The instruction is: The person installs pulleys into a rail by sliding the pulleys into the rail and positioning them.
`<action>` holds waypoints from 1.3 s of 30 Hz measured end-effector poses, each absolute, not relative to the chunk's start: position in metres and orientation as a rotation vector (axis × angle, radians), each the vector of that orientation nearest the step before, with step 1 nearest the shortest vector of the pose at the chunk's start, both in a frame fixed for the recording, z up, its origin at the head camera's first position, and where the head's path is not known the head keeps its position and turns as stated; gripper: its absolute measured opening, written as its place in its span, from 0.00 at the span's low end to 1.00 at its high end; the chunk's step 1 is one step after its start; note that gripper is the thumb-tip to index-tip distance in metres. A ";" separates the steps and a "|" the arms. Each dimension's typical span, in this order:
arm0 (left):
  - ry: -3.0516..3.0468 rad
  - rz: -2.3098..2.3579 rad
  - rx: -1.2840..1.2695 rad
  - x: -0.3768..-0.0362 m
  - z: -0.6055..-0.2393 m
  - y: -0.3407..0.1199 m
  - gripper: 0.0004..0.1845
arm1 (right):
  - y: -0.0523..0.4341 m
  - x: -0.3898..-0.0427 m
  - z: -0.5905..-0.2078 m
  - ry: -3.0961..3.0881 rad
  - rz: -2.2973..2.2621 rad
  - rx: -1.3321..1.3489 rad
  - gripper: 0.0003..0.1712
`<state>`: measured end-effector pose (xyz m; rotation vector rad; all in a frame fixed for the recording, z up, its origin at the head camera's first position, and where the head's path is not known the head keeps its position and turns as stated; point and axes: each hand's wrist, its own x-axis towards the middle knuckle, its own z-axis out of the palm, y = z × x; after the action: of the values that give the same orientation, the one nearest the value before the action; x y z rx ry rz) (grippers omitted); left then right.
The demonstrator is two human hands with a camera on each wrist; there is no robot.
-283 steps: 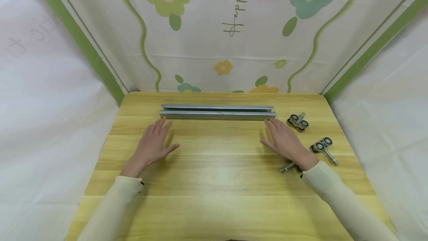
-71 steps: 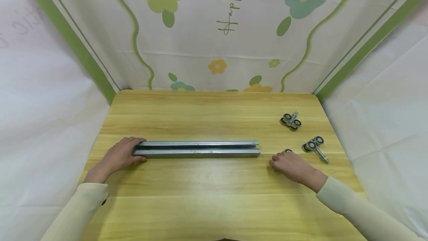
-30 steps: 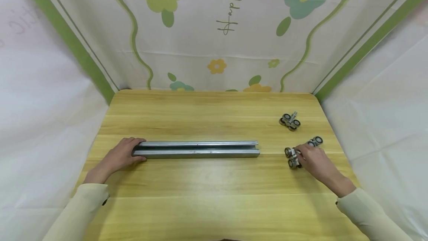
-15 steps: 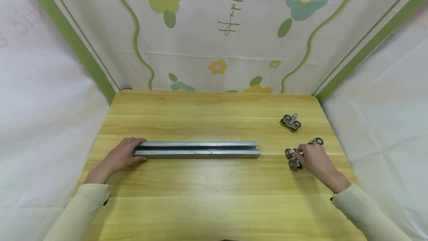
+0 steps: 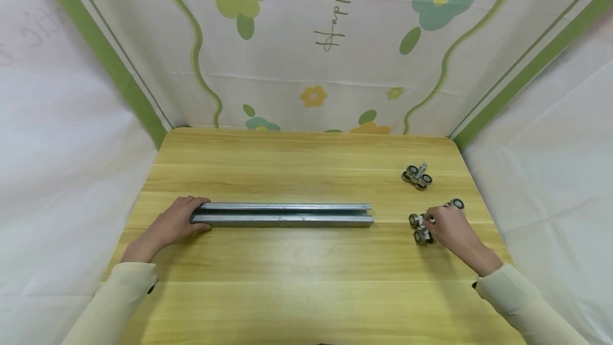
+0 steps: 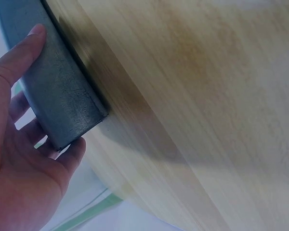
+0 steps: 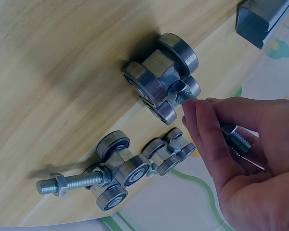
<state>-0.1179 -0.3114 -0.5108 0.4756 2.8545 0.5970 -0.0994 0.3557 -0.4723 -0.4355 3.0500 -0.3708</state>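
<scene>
Tabletop roller (image 5: 420, 228), bolt hand-hidden (image 5: 447, 228)

Only legible txt: "Happy" in dark green script on the backdrop cloth (image 5: 330, 68), running vertically, near top centre betw the flower prints. Faint mirrored lettering on the left side sheet (image 5: 43, 31), can't read it. No markings visible on rail, rollers or table.

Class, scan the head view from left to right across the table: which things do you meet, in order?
Left hand → metal rail → roller trolley pinched by the right hand.
</scene>
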 end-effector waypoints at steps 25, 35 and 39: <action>2.850 0.613 0.488 -0.120 -0.505 -0.308 0.36 | 0.322 -0.119 -0.454 3.008 -0.395 -0.691 0.07; 2.847 0.598 0.502 -0.119 -0.507 -0.310 0.36 | 0.304 -0.129 -0.458 2.973 -0.387 -0.746 0.06; 2.849 0.596 0.509 -0.119 -0.509 -0.310 0.36 | 0.299 -0.132 -0.462 2.973 -0.389 -0.791 0.06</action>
<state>-0.1188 -0.3097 -0.5094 0.5092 2.8487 0.5959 -0.1319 0.2987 -0.4617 -0.7911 2.9726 -0.3888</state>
